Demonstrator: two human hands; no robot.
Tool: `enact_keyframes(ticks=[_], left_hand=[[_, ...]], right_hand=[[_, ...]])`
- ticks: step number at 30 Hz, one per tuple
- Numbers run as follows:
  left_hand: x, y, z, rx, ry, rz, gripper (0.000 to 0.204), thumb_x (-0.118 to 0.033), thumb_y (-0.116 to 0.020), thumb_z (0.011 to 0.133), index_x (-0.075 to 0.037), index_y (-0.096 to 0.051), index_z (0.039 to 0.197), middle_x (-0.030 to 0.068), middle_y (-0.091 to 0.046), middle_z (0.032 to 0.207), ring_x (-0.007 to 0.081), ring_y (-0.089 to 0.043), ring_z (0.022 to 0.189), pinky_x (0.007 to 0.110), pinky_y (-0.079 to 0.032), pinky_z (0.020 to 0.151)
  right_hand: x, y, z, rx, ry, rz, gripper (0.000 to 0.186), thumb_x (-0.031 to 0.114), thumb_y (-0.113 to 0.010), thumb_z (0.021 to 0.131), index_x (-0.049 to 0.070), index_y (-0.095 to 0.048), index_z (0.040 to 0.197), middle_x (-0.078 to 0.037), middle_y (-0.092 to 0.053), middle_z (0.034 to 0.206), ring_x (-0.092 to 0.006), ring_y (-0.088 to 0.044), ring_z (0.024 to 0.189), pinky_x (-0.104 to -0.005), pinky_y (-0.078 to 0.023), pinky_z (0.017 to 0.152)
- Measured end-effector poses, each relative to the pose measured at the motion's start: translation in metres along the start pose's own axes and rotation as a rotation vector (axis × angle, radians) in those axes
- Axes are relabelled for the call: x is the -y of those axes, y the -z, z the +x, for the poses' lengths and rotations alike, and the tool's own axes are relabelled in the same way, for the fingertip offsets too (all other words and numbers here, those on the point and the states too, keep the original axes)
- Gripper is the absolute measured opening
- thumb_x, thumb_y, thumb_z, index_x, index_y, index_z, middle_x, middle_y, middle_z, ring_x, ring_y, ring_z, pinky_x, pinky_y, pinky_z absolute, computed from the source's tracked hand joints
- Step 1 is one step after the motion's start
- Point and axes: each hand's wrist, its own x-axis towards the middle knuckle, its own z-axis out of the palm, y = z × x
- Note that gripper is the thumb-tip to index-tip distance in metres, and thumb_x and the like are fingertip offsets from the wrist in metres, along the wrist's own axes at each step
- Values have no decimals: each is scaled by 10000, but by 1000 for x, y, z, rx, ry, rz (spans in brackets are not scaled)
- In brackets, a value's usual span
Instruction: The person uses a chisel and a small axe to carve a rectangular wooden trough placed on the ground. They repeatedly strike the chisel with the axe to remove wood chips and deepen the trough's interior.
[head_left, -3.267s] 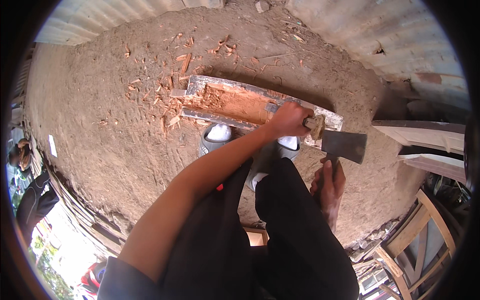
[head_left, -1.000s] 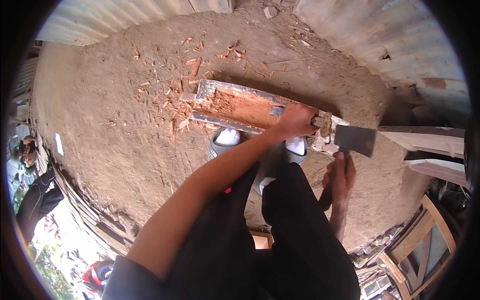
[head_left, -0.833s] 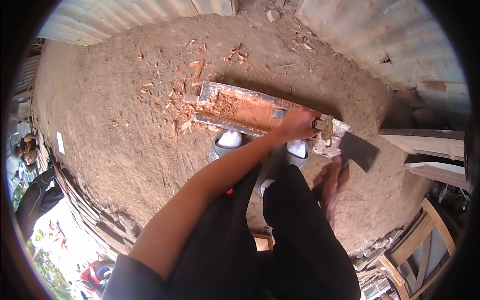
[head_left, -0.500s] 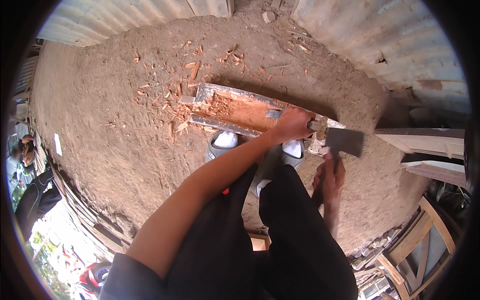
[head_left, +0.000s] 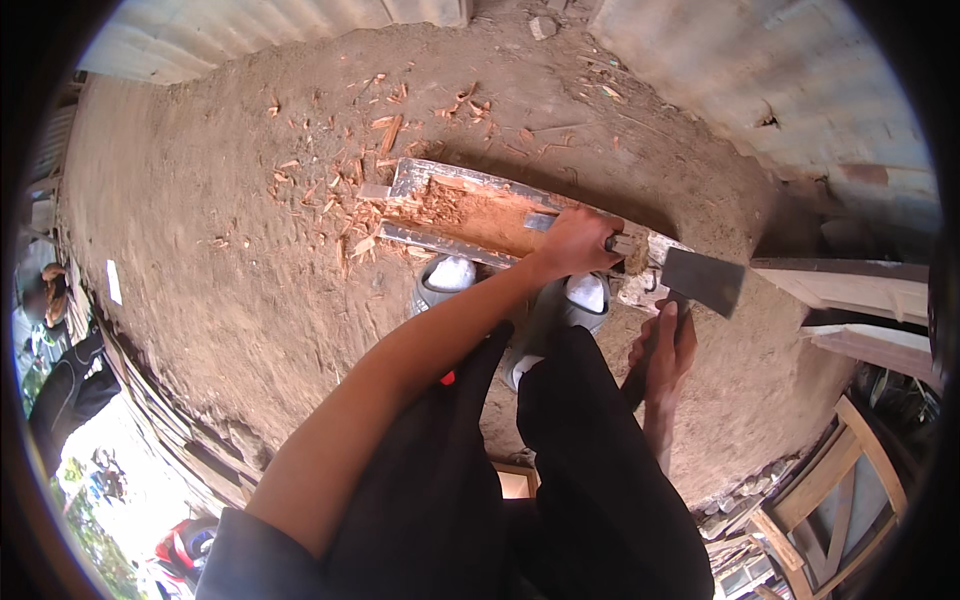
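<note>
My left hand [head_left: 580,241] is wrapped around a chisel [head_left: 540,221], whose flat metal blade lies over a hollowed wooden block [head_left: 480,222]. The chisel's handle end sticks out to the right of my fist. The block has worn, whitish edges and an orange-brown cavity with wood chips [head_left: 435,203] at its left end. My right hand [head_left: 665,345] grips the handle of a mallet [head_left: 705,281] with a dark rectangular head. The mallet head is held just right of the chisel's handle end, with a gap between them.
Wood shavings [head_left: 390,132] are scattered on the dirt ground beyond and left of the block. My sandalled feet [head_left: 450,278] stand against its near side. Corrugated metal sheets [head_left: 780,90] border the far side. Wooden boards [head_left: 850,290] and a wooden frame [head_left: 840,480] stand at the right.
The mallet head has moved slightly right, away from the chisel's handle end. My left hand and the chisel have shifted a little to the left.
</note>
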Motion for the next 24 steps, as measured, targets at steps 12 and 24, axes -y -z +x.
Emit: enact_keyframes(ticks=[12,24], left_hand=[[2,4,-5,-67,-65,-19,257,-234,-777,657,-103,-728,873,159,-685,717,376,-702,733,461,-560,662],[7,-2,-7,-46,19,90,263,-297,-746,750,-104,-738,928,162,-729,782,369,-732,777,486,-569,702]], right_hand=[[11,-10,-22,45,-60,-144,365,365,-535,1086,19,-544,1205,-17,-505,697,-96,-493,478,-261,-392,409],[7,22,5,123,-62,-78,344,381,-540,1085,48,-543,1173,-13,-499,697,-100,-499,486,-274,-410,418]])
